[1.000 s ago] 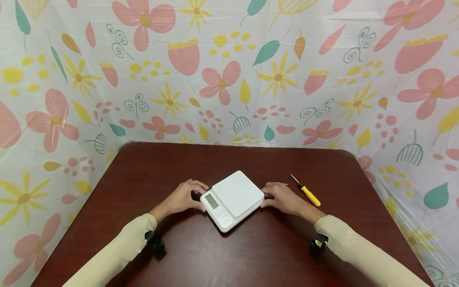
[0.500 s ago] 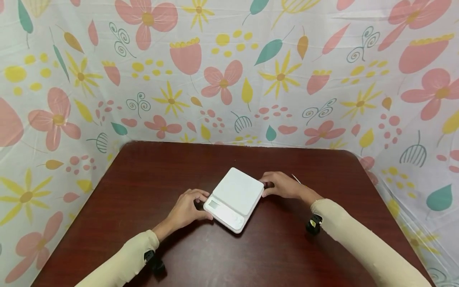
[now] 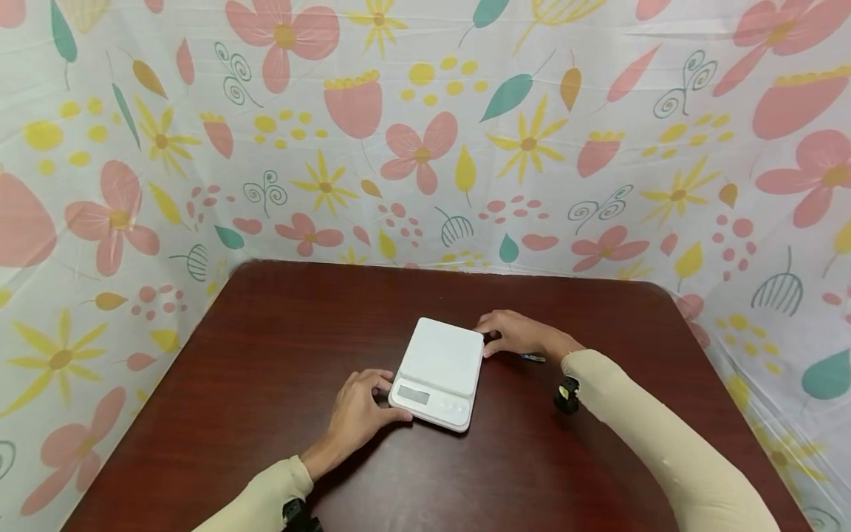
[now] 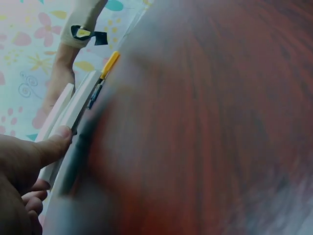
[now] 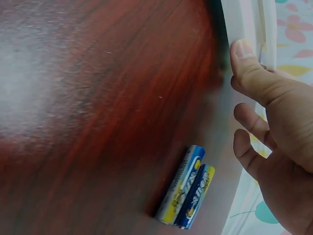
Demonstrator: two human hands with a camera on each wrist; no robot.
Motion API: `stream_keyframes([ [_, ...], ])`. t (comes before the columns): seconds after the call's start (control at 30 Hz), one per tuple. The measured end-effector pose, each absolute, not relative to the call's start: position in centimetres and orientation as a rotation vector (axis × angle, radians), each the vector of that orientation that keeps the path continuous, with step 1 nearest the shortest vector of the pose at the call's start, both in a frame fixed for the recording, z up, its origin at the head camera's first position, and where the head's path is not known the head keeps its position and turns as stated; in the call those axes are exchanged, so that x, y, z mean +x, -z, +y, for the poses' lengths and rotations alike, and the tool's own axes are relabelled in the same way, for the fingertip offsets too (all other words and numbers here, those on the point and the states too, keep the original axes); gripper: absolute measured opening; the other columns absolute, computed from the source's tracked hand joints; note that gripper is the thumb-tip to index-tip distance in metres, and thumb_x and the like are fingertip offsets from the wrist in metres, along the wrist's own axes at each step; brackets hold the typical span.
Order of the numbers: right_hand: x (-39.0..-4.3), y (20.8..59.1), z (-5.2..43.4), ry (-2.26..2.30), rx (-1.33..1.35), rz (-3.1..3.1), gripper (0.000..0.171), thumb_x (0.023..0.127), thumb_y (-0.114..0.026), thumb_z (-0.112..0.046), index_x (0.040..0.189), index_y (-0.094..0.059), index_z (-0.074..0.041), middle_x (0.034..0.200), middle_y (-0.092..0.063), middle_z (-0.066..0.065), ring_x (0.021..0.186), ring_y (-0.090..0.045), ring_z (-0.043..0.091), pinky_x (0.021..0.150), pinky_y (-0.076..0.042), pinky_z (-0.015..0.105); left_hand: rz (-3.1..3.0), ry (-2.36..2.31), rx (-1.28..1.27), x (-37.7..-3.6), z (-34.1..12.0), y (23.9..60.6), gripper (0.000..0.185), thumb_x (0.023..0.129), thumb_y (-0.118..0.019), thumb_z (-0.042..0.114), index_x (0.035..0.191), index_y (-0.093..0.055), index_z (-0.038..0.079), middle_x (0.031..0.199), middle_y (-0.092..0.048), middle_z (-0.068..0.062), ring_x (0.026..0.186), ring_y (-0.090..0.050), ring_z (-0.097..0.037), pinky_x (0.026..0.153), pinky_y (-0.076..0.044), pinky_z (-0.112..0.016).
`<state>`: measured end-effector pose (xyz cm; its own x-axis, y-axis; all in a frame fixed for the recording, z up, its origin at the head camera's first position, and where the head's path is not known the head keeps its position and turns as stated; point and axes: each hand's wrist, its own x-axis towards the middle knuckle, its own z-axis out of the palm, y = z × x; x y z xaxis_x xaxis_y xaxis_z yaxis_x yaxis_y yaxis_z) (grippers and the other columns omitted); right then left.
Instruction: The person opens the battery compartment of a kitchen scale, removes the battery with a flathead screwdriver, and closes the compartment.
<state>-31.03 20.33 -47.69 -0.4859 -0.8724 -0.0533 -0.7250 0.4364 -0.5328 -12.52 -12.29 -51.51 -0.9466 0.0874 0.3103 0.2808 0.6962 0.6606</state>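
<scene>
A white digital kitchen scale (image 3: 442, 362) lies on the brown table between both hands, its small grey display facing the near side. My left hand (image 3: 359, 414) grips the near left corner, thumb along the front edge and fingers at the side. At the far right corner, my right hand (image 3: 515, 332) pinches the scale between thumb and fingers. In the right wrist view the right thumb presses on the scale's edge (image 5: 244, 22), while two lower fingers curl free of it. The left wrist view shows the left thumb (image 4: 56, 146) against the scale's side.
Two blue and yellow batteries (image 5: 186, 188) lie side by side on the table near the right hand. A yellow-handled screwdriver (image 4: 110, 64) lies beyond the scale in the left wrist view; the right arm hides it from the head view. Floral cloth (image 3: 425, 148) hangs behind the table.
The scale has turned counterclockwise, its display swinging from the left toward the near side. My left hand has come nearer and my right hand has moved farther away, both still holding the scale.
</scene>
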Motion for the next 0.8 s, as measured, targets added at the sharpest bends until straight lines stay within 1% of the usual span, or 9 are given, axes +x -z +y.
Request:
stream_keyframes([
  [0.07, -31.2, 47.7, 20.2, 0.642, -1.379, 2.375, 0.03, 0.092, -0.076, -0.027, 0.122, -0.075, -0.026, 0.111, -0.069, -0.008, 0.09, -0.058, 0.017, 0.079, -0.051, 0.035, -2.664, 1.062, -0.263, -12.4, -12.0, 51.6, 0.043, 0.056, -0.1, 0.041, 0.082, -0.074, 0.019, 0.114, -0.073, 0.002, 0.1, -0.063, -0.02, 0.098, -0.051, -0.044],
  [0.17, -31.6, 47.6, 19.9, 0.626, -1.39, 2.376, 0.03, 0.092, -0.076, -0.027, 0.122, -0.075, -0.025, 0.112, -0.069, -0.007, 0.091, -0.058, 0.019, 0.081, -0.051, 0.037, -2.689, 1.015, -0.219, -12.2, -11.7, 51.8, 0.044, 0.055, -0.1, 0.044, 0.082, -0.074, 0.02, 0.115, -0.072, 0.004, 0.104, -0.063, -0.02, 0.085, -0.052, -0.04],
  [0.2, -31.7, 47.6, 19.9, 0.622, -1.397, 2.375, 0.029, 0.093, -0.075, -0.027, 0.122, -0.075, -0.024, 0.112, -0.069, -0.007, 0.091, -0.059, 0.019, 0.081, -0.051, 0.037, -2.697, 1.008, -0.209, -12.2, -11.6, 51.9, 0.045, 0.054, -0.1, 0.044, 0.081, -0.074, 0.02, 0.115, -0.072, 0.004, 0.106, -0.063, -0.021, 0.086, -0.052, -0.04],
  [0.3, -32.1, 47.7, 19.6, 0.609, -1.414, 2.372, 0.03, 0.093, -0.074, -0.027, 0.122, -0.075, -0.023, 0.113, -0.07, -0.006, 0.095, -0.061, 0.019, 0.083, -0.051, 0.037, -2.716, 0.996, -0.192, -12.2, -11.4, 51.9, 0.046, 0.054, -0.099, 0.045, 0.08, -0.072, 0.018, 0.117, -0.071, 0.002, 0.114, -0.062, -0.027, 0.101, -0.05, -0.046],
  [0.33, -32.2, 47.7, 19.5, 0.605, -1.414, 2.371, 0.03, 0.093, -0.074, -0.028, 0.123, -0.075, -0.023, 0.113, -0.07, -0.006, 0.096, -0.061, 0.018, 0.083, -0.051, 0.037, -2.721, 0.997, -0.187, -12.2, -11.3, 51.9, 0.047, 0.054, -0.099, 0.046, 0.079, -0.071, 0.017, 0.117, -0.071, 0.001, 0.116, -0.062, -0.028, 0.102, -0.05, -0.048],
  [0.43, -32.4, 47.6, 19.4, 0.595, -1.402, 2.377, 0.032, 0.093, -0.075, -0.028, 0.124, -0.075, -0.022, 0.115, -0.07, -0.007, 0.098, -0.062, 0.017, 0.085, -0.05, 0.037, -2.733, 0.974, -0.187, -12.3, -11.1, 52.1, 0.05, 0.053, -0.099, 0.048, 0.077, -0.068, 0.016, 0.116, -0.07, 0.0, 0.113, -0.062, -0.028, 0.098, -0.052, -0.047],
  [0.5, -32.5, 47.6, 19.2, 0.581, -1.392, 2.386, 0.032, 0.092, -0.075, -0.027, 0.124, -0.074, -0.022, 0.116, -0.07, -0.007, 0.1, -0.062, 0.016, 0.087, -0.05, 0.037, -2.735, 0.955, -0.192, -12.4, -11.0, 52.2, 0.052, 0.052, -0.099, 0.049, 0.076, -0.067, 0.015, 0.115, -0.069, 0.0, 0.108, -0.062, -0.025, 0.087, -0.054, -0.042],
  [0.57, -32.7, 47.7, 19.1, 0.562, -1.401, 2.403, 0.033, 0.092, -0.075, -0.026, 0.125, -0.074, -0.022, 0.117, -0.07, -0.006, 0.1, -0.061, 0.015, 0.087, -0.05, 0.037, -2.738, 0.936, -0.19, -12.5, -10.9, 52.3, 0.053, 0.052, -0.1, 0.049, 0.077, -0.067, 0.015, 0.113, -0.069, 0.001, 0.102, -0.06, -0.021, 0.079, -0.053, -0.038],
  [0.8, -33.2, 48.0, 18.7, 0.533, -1.412, 2.428, 0.034, 0.091, -0.077, -0.023, 0.125, -0.074, -0.023, 0.115, -0.07, -0.008, 0.103, -0.061, 0.012, 0.091, -0.047, 0.038, -2.763, 0.897, -0.199, -12.7, -10.9, 52.5, 0.054, 0.053, -0.099, 0.051, 0.077, -0.065, 0.016, 0.111, -0.068, 0.001, 0.099, -0.059, -0.019, 0.077, -0.052, -0.035],
])
